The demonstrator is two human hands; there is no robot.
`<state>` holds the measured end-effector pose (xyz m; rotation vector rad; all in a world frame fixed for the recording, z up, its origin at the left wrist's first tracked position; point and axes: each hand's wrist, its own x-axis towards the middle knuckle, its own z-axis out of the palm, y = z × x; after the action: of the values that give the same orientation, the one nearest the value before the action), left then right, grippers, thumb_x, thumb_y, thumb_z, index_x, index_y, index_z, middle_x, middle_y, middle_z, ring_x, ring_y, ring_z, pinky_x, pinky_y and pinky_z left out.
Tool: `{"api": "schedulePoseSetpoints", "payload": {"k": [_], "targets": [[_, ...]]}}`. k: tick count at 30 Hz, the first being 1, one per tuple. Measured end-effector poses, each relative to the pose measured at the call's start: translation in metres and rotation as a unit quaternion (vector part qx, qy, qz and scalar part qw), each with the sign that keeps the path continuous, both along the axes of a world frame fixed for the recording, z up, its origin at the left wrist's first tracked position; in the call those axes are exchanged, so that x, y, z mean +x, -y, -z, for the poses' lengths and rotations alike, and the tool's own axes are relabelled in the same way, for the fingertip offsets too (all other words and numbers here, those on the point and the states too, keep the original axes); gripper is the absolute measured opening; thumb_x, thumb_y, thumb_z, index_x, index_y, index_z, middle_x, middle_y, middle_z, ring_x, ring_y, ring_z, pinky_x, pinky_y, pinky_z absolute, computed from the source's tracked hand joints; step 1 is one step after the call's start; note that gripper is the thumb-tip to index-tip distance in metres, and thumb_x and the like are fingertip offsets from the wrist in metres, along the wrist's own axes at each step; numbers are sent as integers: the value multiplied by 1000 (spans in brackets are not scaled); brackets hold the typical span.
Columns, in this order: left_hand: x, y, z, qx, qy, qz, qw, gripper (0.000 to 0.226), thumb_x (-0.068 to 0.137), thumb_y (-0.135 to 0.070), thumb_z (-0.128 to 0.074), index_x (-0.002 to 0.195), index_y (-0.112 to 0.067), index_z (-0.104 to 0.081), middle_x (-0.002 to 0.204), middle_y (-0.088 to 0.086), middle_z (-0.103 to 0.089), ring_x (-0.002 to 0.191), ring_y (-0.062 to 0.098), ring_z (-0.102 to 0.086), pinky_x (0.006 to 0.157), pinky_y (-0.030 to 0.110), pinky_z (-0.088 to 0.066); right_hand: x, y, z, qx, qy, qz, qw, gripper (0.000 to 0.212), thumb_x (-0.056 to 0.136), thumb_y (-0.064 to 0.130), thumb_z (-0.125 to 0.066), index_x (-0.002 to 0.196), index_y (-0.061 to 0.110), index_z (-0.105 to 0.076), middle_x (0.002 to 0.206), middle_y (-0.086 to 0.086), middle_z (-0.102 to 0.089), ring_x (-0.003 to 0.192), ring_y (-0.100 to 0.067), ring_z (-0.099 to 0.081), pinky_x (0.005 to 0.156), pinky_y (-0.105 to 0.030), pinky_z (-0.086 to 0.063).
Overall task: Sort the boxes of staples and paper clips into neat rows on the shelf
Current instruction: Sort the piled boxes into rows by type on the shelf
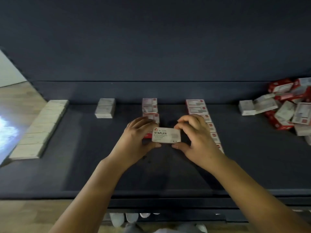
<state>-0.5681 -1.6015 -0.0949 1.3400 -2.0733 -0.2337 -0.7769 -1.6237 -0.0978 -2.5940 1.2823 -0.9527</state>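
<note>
One word legible, "STAPLES", in bold black capitals on the white box [166, 135]; smaller lines beneath too blurred to read, small reddish logo above the word. Held level above the dark shelf [84, 165], pinched at its left end by the left hand [138, 138], thumb under, fingers curled over the top. Gripped at its right end by the right hand [193, 137], thumb below, fingers arched above. Behind, a red-and-white row [196, 106] and a shorter one [149, 105]. Far left, a long row of pale boxes [40, 130]. At right, a jumbled heap [289, 106].
</note>
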Motion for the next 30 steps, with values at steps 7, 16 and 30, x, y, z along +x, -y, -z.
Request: {"api": "schedulePoseSetpoints", "payload": {"k": [7,16,30], "targets": [[116,-27,2,14,6,-9,1000,60,72,-53,-59,107,-5,-66,113,10,-63,110,14,-46,94,26,-40,104,-17,1,16,-19,-50,998,62,65,36,-70,118,7,-59,125,-7,-49,119,-20,-31,95,-42,-27],[220,-75,13,39,47,-74,995,59,77,-50,-56,110,-1,-64,113,13,-61,109,20,-49,89,38,-46,182,-24,11,51,-60,-99,992,60,67,15,-79,122,5,-57,128,-10,-50,121,-21,-28,94,-48,-34],[272,-40,30,58,33,-199,978,55,74,-49,-60,118,-17,-63,129,12,-54,123,37,-43,98,56,-33,235,-19,15,81,-113,-116,983,50,83,22,-66,130,11,-53,139,-4,-39,129,-17,-20,104,-42,-23]]}}
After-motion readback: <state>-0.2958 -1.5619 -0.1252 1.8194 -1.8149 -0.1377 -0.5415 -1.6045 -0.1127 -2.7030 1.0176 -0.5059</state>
